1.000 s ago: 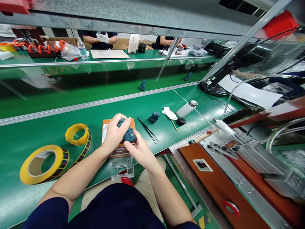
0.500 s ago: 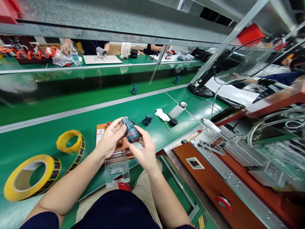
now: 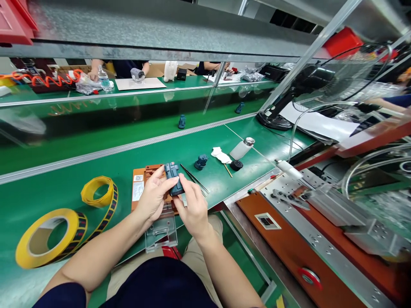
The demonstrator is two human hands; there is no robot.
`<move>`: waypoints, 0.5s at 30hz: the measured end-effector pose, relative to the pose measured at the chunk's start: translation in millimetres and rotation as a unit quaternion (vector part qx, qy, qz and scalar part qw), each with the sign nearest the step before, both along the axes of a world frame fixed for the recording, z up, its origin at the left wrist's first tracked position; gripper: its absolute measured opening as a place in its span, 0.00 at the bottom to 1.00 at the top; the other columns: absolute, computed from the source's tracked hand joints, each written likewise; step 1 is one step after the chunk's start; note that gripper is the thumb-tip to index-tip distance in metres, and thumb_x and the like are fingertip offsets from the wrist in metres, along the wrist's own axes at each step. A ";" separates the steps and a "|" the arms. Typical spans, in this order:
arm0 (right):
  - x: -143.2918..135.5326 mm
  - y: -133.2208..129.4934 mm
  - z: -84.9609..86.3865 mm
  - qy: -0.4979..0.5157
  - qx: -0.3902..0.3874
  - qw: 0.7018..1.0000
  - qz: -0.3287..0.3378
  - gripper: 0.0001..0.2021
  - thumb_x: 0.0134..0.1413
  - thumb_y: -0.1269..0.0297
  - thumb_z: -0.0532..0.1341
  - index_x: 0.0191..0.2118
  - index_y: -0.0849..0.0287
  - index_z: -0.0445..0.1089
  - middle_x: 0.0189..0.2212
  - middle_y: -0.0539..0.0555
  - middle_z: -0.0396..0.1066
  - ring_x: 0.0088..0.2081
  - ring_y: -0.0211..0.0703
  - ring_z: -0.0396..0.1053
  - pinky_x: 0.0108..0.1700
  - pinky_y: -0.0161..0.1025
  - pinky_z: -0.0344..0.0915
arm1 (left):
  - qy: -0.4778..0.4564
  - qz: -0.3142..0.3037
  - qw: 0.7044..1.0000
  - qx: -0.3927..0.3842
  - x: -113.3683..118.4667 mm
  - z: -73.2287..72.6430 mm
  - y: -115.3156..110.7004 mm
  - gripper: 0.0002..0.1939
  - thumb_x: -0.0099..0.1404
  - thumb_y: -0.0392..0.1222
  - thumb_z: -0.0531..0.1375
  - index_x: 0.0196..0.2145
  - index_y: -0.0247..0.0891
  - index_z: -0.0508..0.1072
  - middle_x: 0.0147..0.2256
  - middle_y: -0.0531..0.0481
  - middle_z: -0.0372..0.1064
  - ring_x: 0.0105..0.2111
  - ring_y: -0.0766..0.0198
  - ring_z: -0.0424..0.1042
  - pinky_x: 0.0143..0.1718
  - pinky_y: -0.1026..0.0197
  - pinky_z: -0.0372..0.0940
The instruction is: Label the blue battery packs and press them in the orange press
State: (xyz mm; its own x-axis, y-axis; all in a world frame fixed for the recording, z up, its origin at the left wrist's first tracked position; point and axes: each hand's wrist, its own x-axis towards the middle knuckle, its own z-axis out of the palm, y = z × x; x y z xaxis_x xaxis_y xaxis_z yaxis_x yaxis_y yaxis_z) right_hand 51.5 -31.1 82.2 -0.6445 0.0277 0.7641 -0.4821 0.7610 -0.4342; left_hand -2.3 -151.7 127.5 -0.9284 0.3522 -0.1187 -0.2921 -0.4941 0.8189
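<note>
A dark blue power-tool battery pack [image 3: 171, 170] is held tilted between my two hands above the orange fixture [image 3: 150, 168]. My left hand [image 3: 154, 194] grips its left side, thumb across the front. My right hand [image 3: 193, 206] has its fingers closed on the lower right part, hiding some of the front face. Under the hands, a clear hinged plate [image 3: 160, 235] hangs at the fixture's near side. Black tweezers [image 3: 194, 179] lie just right of the hands. Another blue battery pack [image 3: 201, 161] stands farther right on the green bench.
A yellow label roll [image 3: 24, 248] and its unwound coil [image 3: 90, 194] lie left. Toward the right are a white cloth [image 3: 221, 155], a dispenser bottle [image 3: 241, 149], a black cap [image 3: 236, 165] and a fan [image 3: 272, 119]. More battery packs [image 3: 182, 121] stand beyond the rail. Machinery [image 3: 337, 196] fills the right.
The battery pack has turned in my hands; its red marking no longer shows, and my right fingers have moved over its front. The tweezers beside the hands now show more fully. The view has shifted slightly.
</note>
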 end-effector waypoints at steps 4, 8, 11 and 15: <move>0.5 -0.1 1.2 -0.069 -0.152 0.986 0.019 0.27 0.60 0.70 0.64 0.64 0.54 0.63 0.53 0.60 0.71 0.51 0.50 0.72 0.50 0.46 0.77 | -0.003 -0.017 1.000 -0.015 1.0 2.1 -2.6 0.26 0.61 0.49 0.70 0.53 0.37 0.74 0.45 0.45 0.78 0.41 0.61 0.77 0.44 0.63 0.69; 2.3 4.6 10.8 -0.183 -0.415 0.882 0.124 0.29 0.52 0.66 0.71 0.60 0.55 0.67 0.55 0.58 0.71 0.51 0.50 0.74 0.49 0.43 0.78 | 0.006 -0.042 0.999 -0.024 4.4 3.5 -5.9 0.29 0.67 0.55 0.65 0.61 0.42 0.69 0.52 0.42 0.76 0.50 0.55 0.76 0.53 0.55 0.68; 3.4 6.0 13.9 -0.206 -0.504 0.821 0.175 0.30 0.50 0.65 0.73 0.58 0.55 0.68 0.55 0.56 0.72 0.50 0.49 0.75 0.49 0.42 0.77 | 0.018 -0.039 0.998 -0.037 6.8 3.5 -6.0 0.32 0.67 0.53 0.66 0.65 0.44 0.65 0.55 0.42 0.74 0.54 0.53 0.73 0.59 0.51 0.64; 3.1 4.4 11.8 -0.208 -0.534 0.798 0.183 0.29 0.48 0.66 0.74 0.56 0.55 0.69 0.52 0.55 0.73 0.47 0.47 0.76 0.45 0.39 0.78 | 0.026 -0.041 0.997 -0.053 7.6 3.0 -4.7 0.35 0.66 0.53 0.66 0.66 0.42 0.63 0.55 0.42 0.73 0.57 0.51 0.71 0.64 0.49 0.58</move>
